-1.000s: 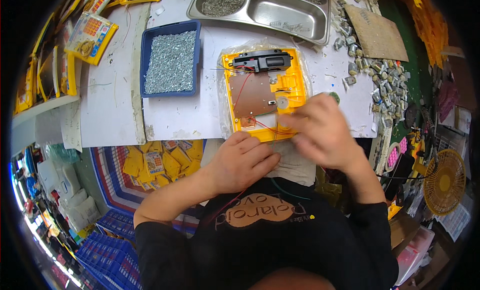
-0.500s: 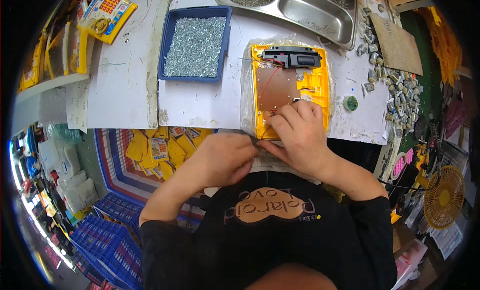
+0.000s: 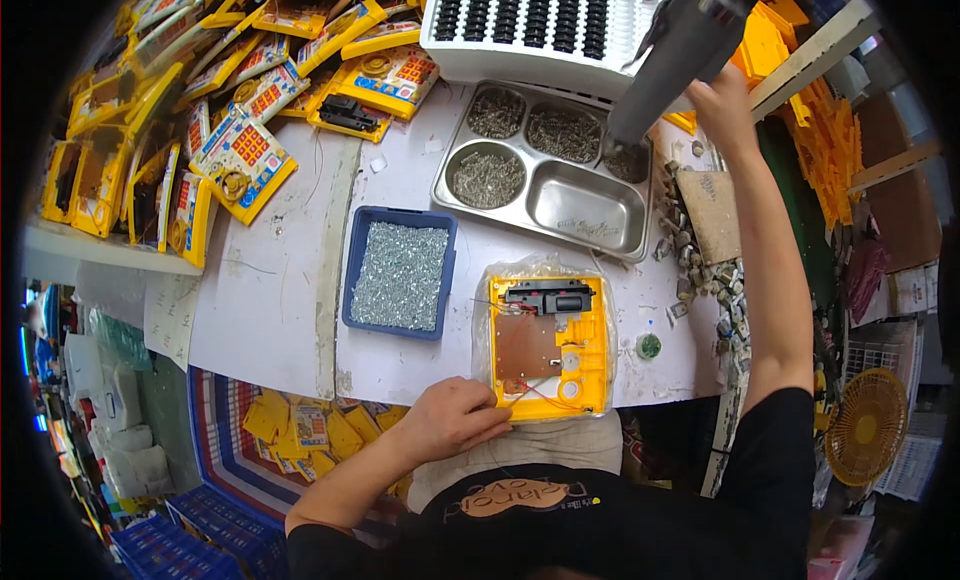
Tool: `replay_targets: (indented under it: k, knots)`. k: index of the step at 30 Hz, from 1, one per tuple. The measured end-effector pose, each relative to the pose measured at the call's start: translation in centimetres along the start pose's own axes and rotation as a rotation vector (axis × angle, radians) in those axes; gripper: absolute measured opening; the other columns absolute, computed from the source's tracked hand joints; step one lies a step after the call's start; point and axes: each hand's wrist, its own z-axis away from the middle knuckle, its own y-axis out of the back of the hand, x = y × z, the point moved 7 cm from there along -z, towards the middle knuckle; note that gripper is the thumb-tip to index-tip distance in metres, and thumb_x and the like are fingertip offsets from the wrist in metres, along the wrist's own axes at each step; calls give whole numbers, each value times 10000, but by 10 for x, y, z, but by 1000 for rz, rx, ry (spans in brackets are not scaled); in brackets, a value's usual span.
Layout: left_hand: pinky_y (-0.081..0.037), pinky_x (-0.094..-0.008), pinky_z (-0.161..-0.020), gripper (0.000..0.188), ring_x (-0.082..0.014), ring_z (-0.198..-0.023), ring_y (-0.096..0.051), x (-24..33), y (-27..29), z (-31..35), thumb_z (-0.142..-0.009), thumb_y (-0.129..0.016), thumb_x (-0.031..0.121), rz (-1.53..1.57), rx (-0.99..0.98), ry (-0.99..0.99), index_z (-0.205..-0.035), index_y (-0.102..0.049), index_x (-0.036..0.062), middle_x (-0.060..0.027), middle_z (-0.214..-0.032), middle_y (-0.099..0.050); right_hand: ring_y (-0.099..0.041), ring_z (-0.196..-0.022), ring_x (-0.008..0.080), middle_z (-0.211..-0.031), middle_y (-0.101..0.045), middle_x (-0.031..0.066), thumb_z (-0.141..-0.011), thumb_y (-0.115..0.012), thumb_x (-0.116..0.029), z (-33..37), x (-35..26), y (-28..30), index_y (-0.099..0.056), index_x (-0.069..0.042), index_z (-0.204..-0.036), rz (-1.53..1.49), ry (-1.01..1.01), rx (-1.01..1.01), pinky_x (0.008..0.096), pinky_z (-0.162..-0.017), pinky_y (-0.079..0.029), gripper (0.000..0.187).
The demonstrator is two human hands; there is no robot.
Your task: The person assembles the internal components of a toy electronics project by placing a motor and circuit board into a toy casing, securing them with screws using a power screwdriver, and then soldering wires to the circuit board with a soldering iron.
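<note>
On the white worktop near me lies an open yellow plastic casing (image 3: 592,380) on clear wrap. It holds a brown circuit board (image 3: 527,346), a black module (image 3: 553,298) and thin red wires. At its near left corner, my left hand (image 3: 455,416) is closed with its fingertips on the edge. My right hand (image 3: 725,110) is stretched to the far right, closed around a grey electric screwdriver (image 3: 672,65). The tool tilts, its lower end over the small right compartment of a steel tray (image 3: 545,205); some of the fingers are hidden behind it.
A blue bin (image 3: 402,272) of small metal parts stands left of the casing. Yellow toy units (image 3: 245,160) are heaped at far left. A white foam tray (image 3: 520,55) with black parts is at the back. Small metal parts (image 3: 715,290) and a green disc (image 3: 649,346) lie right.
My right hand has left the casing and reached far right to the screwdriver. My left hand stays by the casing's near left corner. The view has tilted toward the back of the worktop.
</note>
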Motion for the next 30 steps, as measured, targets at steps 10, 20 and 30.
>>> replay_targets:
  k: [10,20,30]
  knots:
    - [-483,-356,-627,185,-237,-723,-606,-2,-3,6,-796,-801,203,24,28,45,-900,-693,95,-51,-832,-590,-642,-882,176,-1031,-692,81,-910,-725,-178,-59,-71,-91,-691,-28,-1034,981,578,-524,329,-814,-523,198]
    - [-482,-356,-619,204,-231,-717,-598,0,2,-2,-775,-807,176,6,44,50,-920,-687,98,-42,-840,-581,-665,-923,242,-1070,-722,110,-922,-676,-154,77,-37,31,-635,-105,-1292,-502,-250,121,362,-799,-545,376]
    - [-481,-352,-614,227,-231,-699,-592,-3,0,2,-745,-827,156,-1,40,92,-922,-703,85,-48,-819,-581,-567,-971,275,-995,-688,14,-698,-793,-50,261,-150,-83,-702,-103,-943,-56,260,-556,370,-879,-458,267]
